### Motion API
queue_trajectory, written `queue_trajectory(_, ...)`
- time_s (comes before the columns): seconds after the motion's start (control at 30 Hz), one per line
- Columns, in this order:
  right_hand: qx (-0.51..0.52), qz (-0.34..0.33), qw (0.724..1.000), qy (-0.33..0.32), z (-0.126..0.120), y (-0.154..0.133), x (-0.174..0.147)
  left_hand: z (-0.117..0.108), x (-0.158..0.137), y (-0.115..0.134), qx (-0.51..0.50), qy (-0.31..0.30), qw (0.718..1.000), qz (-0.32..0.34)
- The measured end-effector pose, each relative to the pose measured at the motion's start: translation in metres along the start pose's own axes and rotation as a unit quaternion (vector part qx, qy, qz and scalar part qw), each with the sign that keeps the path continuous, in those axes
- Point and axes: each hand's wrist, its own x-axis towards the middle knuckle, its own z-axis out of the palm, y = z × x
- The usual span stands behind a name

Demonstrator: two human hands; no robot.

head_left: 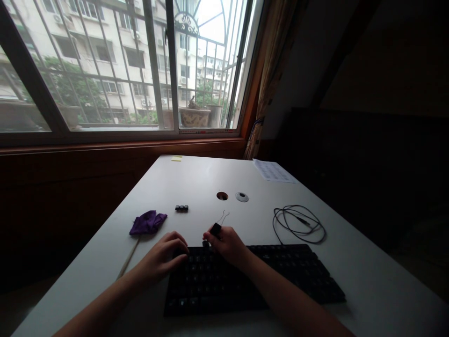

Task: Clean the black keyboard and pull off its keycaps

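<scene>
A black computer keyboard (301, 271) lies across the near part of the white table. My left hand (164, 255) rests at its upper left corner, thumb and fingers apart, with nothing in it. Over the keyboard's top edge, my right hand (228, 245) is closed on a black keycap puller (215, 229), whose two thin wire prongs point up and away from me. Just under those fingers a black keycap (206, 244) shows at the top row; whether it touches the fingers I cannot tell. Farther back, a short row of black keycaps (181, 208) sits on the table.
Left of the keyboard lies a purple cloth (148, 223) by a thin pale stick (129, 257). The coiled black cable (298, 223) is at the right. A round hole (222, 196), its grey cover (242, 197), printed paper (275, 171) and a yellow note (177, 158) are farther back.
</scene>
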Motion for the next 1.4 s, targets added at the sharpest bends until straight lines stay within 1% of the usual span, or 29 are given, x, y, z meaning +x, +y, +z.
queue_trajectory(0.07,0.003,-0.008,1.0,0.005,-0.001,0.0,0.001,0.001,0.001,0.002,-0.002,0.013,1.0,-0.011)
queue_trajectory(0.2,-0.011,-0.059,0.998,0.024,-0.003,-0.001,0.002,0.007,0.002,0.005,-0.015,0.04,0.999,-0.031)
queue_trajectory(0.27,-0.014,-0.071,0.997,0.032,-0.004,-0.001,0.003,0.009,0.001,0.005,-0.041,0.053,0.996,-0.05)
queue_trajectory(0.37,-0.001,-0.078,0.997,0.029,-0.003,0.001,0.003,0.01,0.002,0.003,-0.11,0.063,0.988,-0.092)
queue_trajectory(0.47,0.02,-0.077,0.996,0.03,-0.002,0.004,0.004,0.006,0.009,0.001,-0.164,0.049,0.978,-0.118)
queue_trajectory(0.6,0.037,-0.082,0.996,0.028,-0.002,0.004,0.005,0.005,0.024,-0.002,-0.179,0.032,0.978,-0.107)
queue_trajectory(0.7,0.042,-0.088,0.995,0.024,-0.004,-0.001,0.005,0.01,0.036,-0.007,-0.228,0.003,0.967,-0.112)
queue_trajectory(0.87,0.062,-0.09,0.994,0.022,-0.005,-0.005,0.005,0.02,0.048,-0.013,-0.282,-0.009,0.95,-0.132)
queue_trajectory(1.13,0.107,-0.084,0.991,0.02,-0.002,0.008,0.005,0.018,0.049,-0.011,-0.306,-0.024,0.944,-0.12)
queue_trajectory(1.4,0.094,-0.095,0.991,0.021,-0.001,0.007,0.004,0.019,0.046,-0.015,-0.348,-0.044,0.926,-0.137)
